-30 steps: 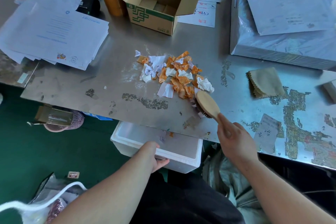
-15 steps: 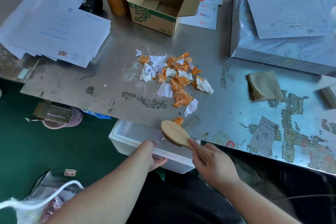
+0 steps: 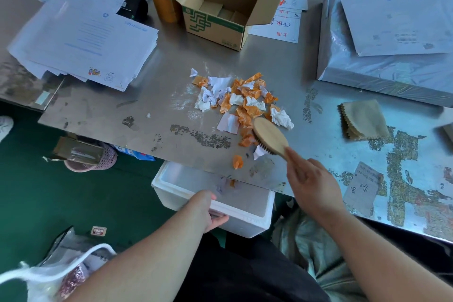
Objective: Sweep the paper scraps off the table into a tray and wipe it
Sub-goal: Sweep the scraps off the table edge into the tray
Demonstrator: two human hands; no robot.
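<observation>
Paper scraps (image 3: 242, 103) lie heaped on the desk (image 3: 171, 61) just beyond the tray (image 3: 245, 227). Judged light, crumpled and easily scattered, so they call for low, short strokes. Right hand (image 3: 311, 184): fingers clamped on the brush (image 3: 269, 138) handle. Left hand (image 3: 206, 208): fingers gripping the tray's near rim.

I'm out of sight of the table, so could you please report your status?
Right hand grips brush, bristles among scraps. Left hand holds tray below table edge. Most scraps on table; path clear.

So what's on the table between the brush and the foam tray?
In the head view, one loose orange scrap and a white scrap by the brush; otherwise bare table.
</observation>
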